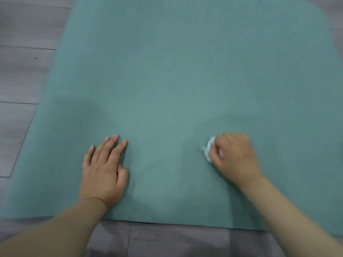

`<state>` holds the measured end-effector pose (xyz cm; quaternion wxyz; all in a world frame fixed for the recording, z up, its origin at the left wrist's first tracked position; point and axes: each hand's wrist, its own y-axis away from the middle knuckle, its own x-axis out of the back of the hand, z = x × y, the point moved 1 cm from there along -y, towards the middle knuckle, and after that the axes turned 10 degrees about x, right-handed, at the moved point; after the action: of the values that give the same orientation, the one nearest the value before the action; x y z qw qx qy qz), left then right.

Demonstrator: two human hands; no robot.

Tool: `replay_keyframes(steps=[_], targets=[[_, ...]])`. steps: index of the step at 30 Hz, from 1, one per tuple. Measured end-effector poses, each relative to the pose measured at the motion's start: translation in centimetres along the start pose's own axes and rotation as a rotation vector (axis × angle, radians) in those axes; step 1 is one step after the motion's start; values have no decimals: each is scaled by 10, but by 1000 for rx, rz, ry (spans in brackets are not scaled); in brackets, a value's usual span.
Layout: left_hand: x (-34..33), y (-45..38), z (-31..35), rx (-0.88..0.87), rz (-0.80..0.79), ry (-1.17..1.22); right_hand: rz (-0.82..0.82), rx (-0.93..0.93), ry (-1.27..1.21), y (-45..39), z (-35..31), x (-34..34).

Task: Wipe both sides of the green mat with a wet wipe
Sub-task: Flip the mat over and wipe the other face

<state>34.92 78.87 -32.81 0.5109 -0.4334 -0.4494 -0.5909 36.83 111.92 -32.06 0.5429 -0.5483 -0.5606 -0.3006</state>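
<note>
Green mat, upper face, wiping in progress near its front edge.

Left hand: flat, fingers straight, pressing the green mat by the near edge. Right hand: curled round a bunched wet wipe, rubbing nearby. Mat lies flat on grey floor; far end apparently unwiped, underside judged still to do.

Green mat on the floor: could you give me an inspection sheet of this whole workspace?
Surface: grey wood-plank floor.
Job's things: flat green ribbed foam mat spread on the floor; crumpled white wet wipe pressed onto it.
Clutter: nothing seen.
Grippers: left hand rests flat on the mat, fingers straight; right hand grips the wipe, blurred.
Cables: nothing seen.
Surroundings: only floor shows round the mat.
</note>
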Motion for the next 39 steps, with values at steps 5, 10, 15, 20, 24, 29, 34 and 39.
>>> replay_keyframes(steps=[5,10,15,20,24,29,34,39], targets=[[-1,0,-2,-6,-4,-10,-250,623,-63,87,-29,25],[-1,-1,-2,-2,-4,-11,-78,312,181,-17,73,13],[0,0,-1,-4,-7,-7,38,-392,413,-81,146,12],[0,0,-1,-3,-13,-7,69,-213,190,2,62,9],[0,-1,-1,-6,-13,-11,-100,-60,52,122,-4,30],[0,-1,-2,-9,-5,-8,-209,280,95,115,27,42],[-1,-1,-1,-6,-2,-11,-37,-44,344,-37,131,24],[-2,-1,-2,-10,6,-13,-25,-450,409,-90,167,11]])
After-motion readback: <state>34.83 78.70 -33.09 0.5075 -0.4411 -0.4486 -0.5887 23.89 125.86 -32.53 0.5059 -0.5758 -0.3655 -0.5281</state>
